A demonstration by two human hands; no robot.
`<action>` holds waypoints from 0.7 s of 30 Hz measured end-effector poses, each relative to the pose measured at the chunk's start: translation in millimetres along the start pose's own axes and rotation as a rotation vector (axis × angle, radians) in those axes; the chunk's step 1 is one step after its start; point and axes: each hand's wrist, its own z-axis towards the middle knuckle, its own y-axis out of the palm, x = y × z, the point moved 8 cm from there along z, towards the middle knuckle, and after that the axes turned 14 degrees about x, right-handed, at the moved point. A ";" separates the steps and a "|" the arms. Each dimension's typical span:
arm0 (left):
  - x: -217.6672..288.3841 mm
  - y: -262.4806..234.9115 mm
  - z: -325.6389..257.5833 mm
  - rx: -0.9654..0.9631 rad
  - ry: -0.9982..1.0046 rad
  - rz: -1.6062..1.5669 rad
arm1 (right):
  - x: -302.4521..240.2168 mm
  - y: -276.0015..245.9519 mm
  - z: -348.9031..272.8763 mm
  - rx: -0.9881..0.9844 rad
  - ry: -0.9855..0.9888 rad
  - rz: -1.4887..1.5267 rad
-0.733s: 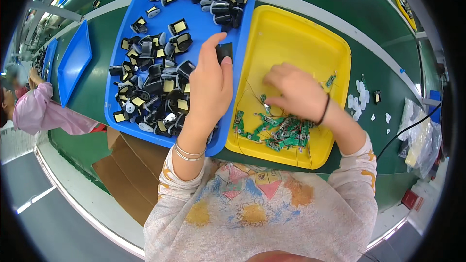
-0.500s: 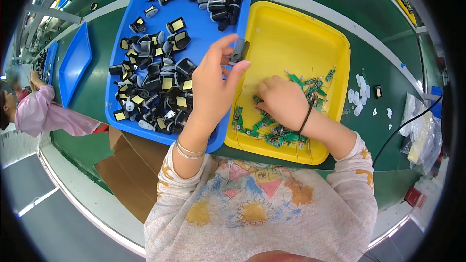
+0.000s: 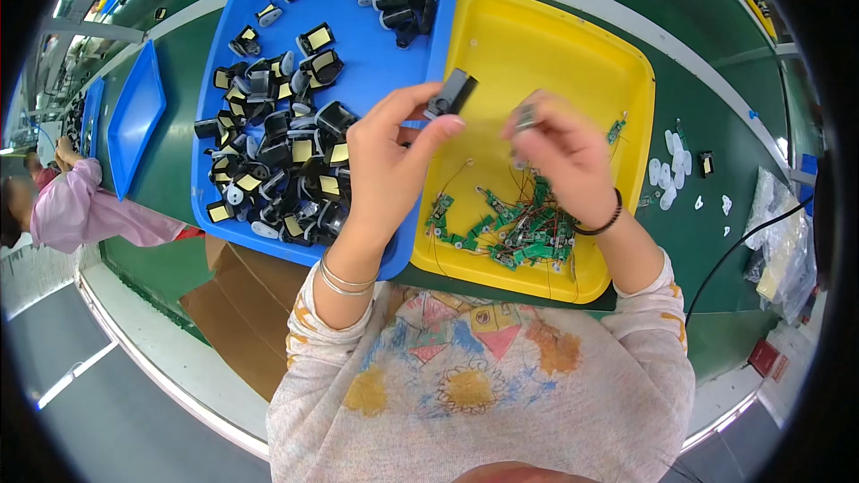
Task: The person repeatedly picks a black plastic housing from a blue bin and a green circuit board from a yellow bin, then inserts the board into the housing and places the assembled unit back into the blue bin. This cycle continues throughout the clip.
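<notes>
— Why are the parts split between two trays?

— It looks like sorting by kind. The blue plastic tray (image 3: 376, 54) holds a heap of small black plastic housings with pale yellow faces (image 3: 277, 170), and the yellow plastic tray (image 3: 573, 54) holds a tangle of little green circuit boards with thin wires (image 3: 519, 233). Both trays sit side by side on the green work table (image 3: 716, 107), each under one arm, so either stock is judged to be in easy reach.

— And what does the left hand (image 3: 385, 170) have?

— It pinches one small black rectangular housing (image 3: 450, 94) between thumb and fingertips. The piece sticks up past the fingertips, lifted over the seam where the two trays meet, with its face turned toward the other hand.

— The right hand (image 3: 559, 152)?

— Its fingers are drawn together around a small greyish part (image 3: 525, 114), too blurred to name, raised above the yellow tray. The two held pieces are near each other, not touching, the housing just to the left.

— Anything else about?

— A few white oval bits (image 3: 671, 170) lie on the table right of the yellow tray, and another person in a pink sleeve (image 3: 80, 215) works far off to the left.
</notes>
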 end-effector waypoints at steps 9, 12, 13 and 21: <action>2.8 36.0 -27.1 -0.228 -0.288 -0.351 | -2.9 -8.9 0.5 0.138 -0.054 0.441; 4.5 33.5 -24.5 -0.198 -0.270 -0.421 | -1.2 -12.6 0.8 0.167 -0.071 0.399; 4.8 32.2 -23.2 -0.186 -0.240 -0.430 | 0.0 -13.1 0.4 0.166 -0.075 0.389; 10.9 24.7 -20.0 -0.129 -0.092 -0.366 | -6.2 -8.1 -4.9 0.168 -0.198 0.193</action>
